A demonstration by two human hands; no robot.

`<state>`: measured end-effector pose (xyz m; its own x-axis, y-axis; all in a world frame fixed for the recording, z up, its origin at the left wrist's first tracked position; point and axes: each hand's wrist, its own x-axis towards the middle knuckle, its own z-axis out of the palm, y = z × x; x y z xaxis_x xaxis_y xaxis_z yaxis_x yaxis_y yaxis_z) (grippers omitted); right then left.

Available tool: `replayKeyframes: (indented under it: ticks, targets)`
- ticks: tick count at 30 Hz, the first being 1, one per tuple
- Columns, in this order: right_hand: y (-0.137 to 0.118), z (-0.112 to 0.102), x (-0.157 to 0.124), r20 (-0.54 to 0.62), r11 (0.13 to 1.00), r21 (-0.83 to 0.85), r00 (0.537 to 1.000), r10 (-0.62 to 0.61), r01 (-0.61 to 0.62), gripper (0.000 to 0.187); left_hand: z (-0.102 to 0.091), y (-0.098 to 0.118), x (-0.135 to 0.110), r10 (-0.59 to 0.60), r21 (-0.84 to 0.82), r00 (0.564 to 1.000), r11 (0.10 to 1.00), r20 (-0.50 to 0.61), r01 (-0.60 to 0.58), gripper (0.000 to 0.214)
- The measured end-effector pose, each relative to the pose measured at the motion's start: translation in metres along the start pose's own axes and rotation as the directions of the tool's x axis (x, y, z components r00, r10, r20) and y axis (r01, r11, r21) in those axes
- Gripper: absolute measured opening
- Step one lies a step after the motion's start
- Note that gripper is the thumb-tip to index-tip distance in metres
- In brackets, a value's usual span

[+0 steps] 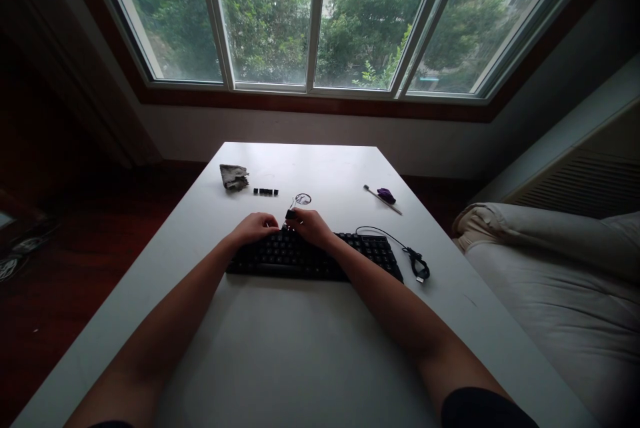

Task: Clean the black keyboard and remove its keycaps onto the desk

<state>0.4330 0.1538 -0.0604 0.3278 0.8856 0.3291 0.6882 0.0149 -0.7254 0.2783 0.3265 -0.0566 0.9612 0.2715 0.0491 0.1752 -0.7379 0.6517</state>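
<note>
A black keyboard lies across the middle of the white table. My left hand rests curled on the keyboard's far left edge, fingers closed against it. My right hand is pinched on a small wire keycap puller with a dark keycap at its lower end, held just above the keyboard's top row. A short row of loose black keycaps sits on the table beyond my hands.
A crumpled grey cloth lies at the far left of the table. A thin brush with a purple object lies at the far right. The keyboard's cable and plug trail off its right end. A cushioned seat stands beside the table.
</note>
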Motion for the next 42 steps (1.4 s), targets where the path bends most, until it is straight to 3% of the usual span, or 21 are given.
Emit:
replayKeyframes:
  ticks: [6,11,19,31,42]
  targets:
    - [-0.002,0.0,0.0,-0.044,0.999,0.038,0.999,-0.009,0.011,0.012,0.003,0.005,0.001,0.043,-0.028,0.999,0.999,-0.009,-0.043,0.029]
    - [-0.003,-0.001,0.001,-0.052,0.977,0.204,0.996,0.076,-0.064,0.017,0.004,0.009,0.003,0.059,-0.064,0.998,0.996,-0.033,-0.061,0.03]
    - [0.003,0.002,0.005,-0.064,0.87,0.476,0.981,0.183,-0.131,0.03,0.003,0.016,0.004,0.037,-0.226,0.997,0.973,-0.067,-0.051,0.034]
    - [0.002,0.005,0.005,-0.043,0.835,0.539,0.987,0.157,-0.11,0.033,0.006,0.02,0.006,0.033,-0.445,0.992,0.892,-0.125,-0.086,0.036]
    - [0.001,0.006,0.005,-0.042,0.837,0.539,0.99,0.132,-0.088,0.03,0.01,0.017,0.008,0.026,-0.478,0.988,0.873,-0.152,-0.096,0.039]
